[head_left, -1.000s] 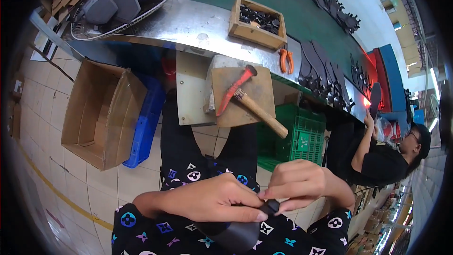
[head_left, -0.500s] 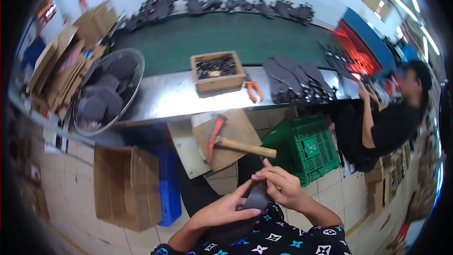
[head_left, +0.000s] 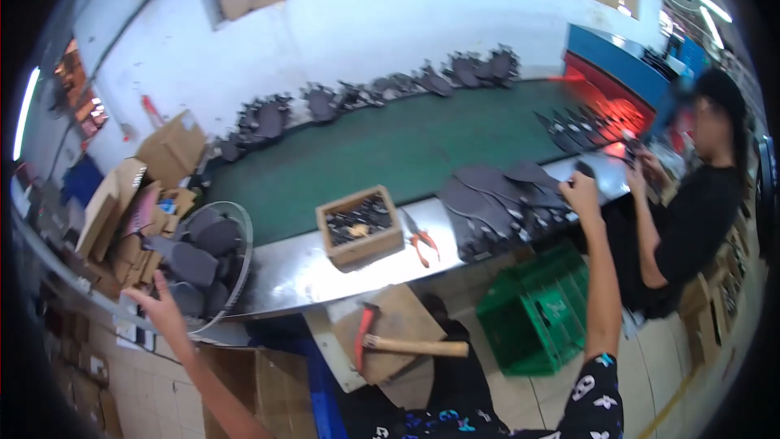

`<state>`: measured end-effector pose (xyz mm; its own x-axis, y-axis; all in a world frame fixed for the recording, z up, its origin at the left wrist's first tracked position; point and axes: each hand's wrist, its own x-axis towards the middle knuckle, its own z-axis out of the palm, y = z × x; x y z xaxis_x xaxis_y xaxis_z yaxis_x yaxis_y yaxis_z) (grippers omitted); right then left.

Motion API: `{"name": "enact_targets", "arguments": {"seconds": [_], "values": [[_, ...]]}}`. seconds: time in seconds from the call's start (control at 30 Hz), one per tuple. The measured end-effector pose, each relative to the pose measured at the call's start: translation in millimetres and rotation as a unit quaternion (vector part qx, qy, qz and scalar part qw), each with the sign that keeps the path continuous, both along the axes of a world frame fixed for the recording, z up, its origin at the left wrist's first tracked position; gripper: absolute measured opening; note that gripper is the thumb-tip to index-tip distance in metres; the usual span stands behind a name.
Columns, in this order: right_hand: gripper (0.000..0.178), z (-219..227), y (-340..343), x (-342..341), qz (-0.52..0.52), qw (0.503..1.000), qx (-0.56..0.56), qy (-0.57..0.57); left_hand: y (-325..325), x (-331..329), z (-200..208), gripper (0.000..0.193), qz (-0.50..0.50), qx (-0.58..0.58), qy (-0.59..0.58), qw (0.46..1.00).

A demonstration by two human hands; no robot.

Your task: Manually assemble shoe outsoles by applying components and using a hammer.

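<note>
My left hand (head_left: pixel 162 309) is stretched out at the left, fingers spread and empty, beside a round wire-rimmed basket (head_left: pixel 249 264) of dark grey flat pieces (head_left: pixel 192 263). Whether a fingertip touches the basket, I cannot make out. Far to the right, my right hand (head_left: pixel 580 195) is raised with its fingers closed; the end of a dark grey sole-shaped piece (head_left: pixel 585 168) shows above them. Left of that hand, more dark grey sole-shaped pieces (head_left: pixel 479 195) overlap on the metal ledge. A red-headed hammer (head_left: pixel 414 346) with a wooden handle lies on a board (head_left: pixel 394 366) before me.
A wooden box (head_left: pixel 361 252) of small black parts and orange-handled pliers (head_left: pixel 423 245) sit on the ledge. Beyond runs a green conveyor belt (head_left: pixel 349 154). A green crate (head_left: pixel 536 309) stands below, near a co-worker (head_left: pixel 699 195) at right. Cardboard boxes (head_left: pixel 276 390) stand lower left.
My hands, together on a dark piece near my lap before, have parted: the left reached to the basket, the right up and right over the ledge. The view has tilted upward.
</note>
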<state>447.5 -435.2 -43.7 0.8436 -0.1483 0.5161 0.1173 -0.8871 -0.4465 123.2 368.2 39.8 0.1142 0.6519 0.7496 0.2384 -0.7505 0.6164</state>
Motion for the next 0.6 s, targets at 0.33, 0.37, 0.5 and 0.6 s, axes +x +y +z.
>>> {"name": "enact_targets", "arguments": {"seconds": [0.33, 0.37, 0.5, 0.6], "values": [[0.036, 139, 298, -230, 0.525, 0.393, 0.607, 0.449, -325, 46, -8, 0.102, -0.565, -0.095, 0.161, 0.804], [0.044, 138, 303, -253, 0.549, 0.276, 0.612, 0.498, -327, 38, -25, 0.094, -0.651, -0.315, 0.078, 0.686], [0.072, 51, 295, -248, 0.625, 0.336, 0.57, 0.413, -315, -15, -17, 0.049, -0.495, 0.164, 0.07, 0.851], [0.096, -23, 286, -256, 0.362, 0.927, -0.1, 0.022, -318, -40, -33, 0.019, -0.449, -0.068, 0.087, 0.887]]}}
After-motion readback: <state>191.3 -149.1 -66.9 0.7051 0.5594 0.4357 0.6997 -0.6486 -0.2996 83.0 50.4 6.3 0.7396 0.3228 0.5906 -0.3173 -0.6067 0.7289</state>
